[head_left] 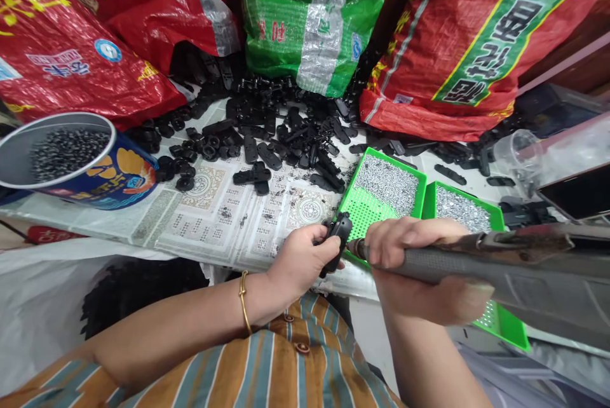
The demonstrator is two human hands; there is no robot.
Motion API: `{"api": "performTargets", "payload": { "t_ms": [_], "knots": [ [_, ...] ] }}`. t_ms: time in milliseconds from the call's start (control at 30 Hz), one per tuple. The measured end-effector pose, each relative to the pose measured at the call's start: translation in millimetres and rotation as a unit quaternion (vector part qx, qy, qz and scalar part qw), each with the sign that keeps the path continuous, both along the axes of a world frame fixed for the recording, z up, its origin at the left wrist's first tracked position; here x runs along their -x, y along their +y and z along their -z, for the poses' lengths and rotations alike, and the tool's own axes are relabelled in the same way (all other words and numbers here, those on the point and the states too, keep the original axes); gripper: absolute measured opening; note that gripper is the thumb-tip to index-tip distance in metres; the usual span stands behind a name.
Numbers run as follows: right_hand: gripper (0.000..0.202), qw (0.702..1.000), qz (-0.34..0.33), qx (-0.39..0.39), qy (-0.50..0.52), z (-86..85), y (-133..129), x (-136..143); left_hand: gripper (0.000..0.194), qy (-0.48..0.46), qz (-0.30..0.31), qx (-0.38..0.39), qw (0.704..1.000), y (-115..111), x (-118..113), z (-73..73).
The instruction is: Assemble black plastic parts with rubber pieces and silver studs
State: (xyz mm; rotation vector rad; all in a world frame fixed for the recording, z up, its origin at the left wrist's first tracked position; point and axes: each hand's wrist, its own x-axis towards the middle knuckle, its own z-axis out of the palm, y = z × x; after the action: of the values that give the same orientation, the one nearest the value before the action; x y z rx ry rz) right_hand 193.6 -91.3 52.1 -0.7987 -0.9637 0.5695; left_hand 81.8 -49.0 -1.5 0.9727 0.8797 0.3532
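Between the thumb and fingers of my left hand is a black plastic part, held upright just off the table's front edge. My right hand is wrapped round a long grey power screwdriver, whose tip points left at the black part. Whether tip and part touch, I cannot tell. Behind my hands, a green tray holds small silvery screws. A second green tray with silvery pieces stands to its right, partly hidden by the tool.
Many loose black parts are heaped across the back of the patterned table. A blue tub of dark screws stands at the left. Red sacks and a green sack line the back. A phone is at the right.
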Motion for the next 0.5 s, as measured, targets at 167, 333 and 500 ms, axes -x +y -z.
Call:
{"api": "performTargets", "payload": {
  "t_ms": [167,333,500],
  "knots": [
    [0.035,0.999,-0.006,0.038,0.012,-9.8,-1.8,-2.3,0.019,-0.011,0.014,0.025,1.000,2.6,-0.5,-7.8],
    [0.039,0.992,0.073,0.101,0.017,-44.5,-14.8,-17.4,0.020,-0.010,0.022,0.091,0.996,8.5,1.2,-15.7],
    [0.042,0.971,0.230,0.062,0.021,-28.0,-30.5,-45.7,0.027,-0.063,0.066,0.190,0.978,15.5,11.4,-18.4]
  ]
}}
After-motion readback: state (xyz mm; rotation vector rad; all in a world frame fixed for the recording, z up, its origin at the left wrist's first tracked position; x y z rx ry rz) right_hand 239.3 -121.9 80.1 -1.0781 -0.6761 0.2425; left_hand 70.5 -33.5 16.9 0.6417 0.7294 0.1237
